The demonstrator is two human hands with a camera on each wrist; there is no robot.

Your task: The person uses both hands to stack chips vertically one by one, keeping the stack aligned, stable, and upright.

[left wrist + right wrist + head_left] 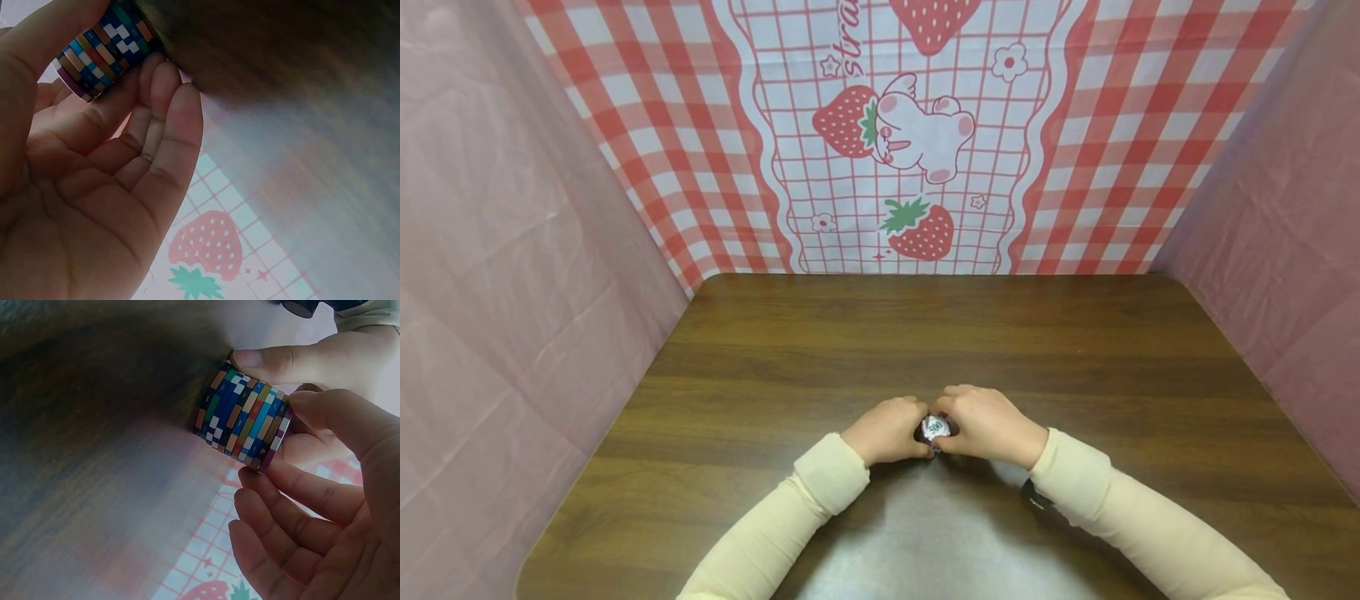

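Observation:
A stack of poker chips (936, 427) stands upright on the wooden table, its top chip printed with "500". Mixed blue, brown, green and white edges show on the chips (240, 419) in the right wrist view. My left hand (889, 431) grips the stack from the left, its thumb and fingers curled around the lower chips (109, 50). From the other side, my right hand (988, 423) pinches the stack's top end, thumb and fingers at the purple-and-white edged chip (276, 442). In the left wrist view the right hand is mostly hidden behind the stack.
The brown wooden table (760, 358) extends around both hands. A red-and-white strawberry cloth (917, 167) hangs at its far edge. Pink drapes hang on the left (512, 250) and right (1277, 208). A dark strap piece (1036, 496) shows below the right cuff.

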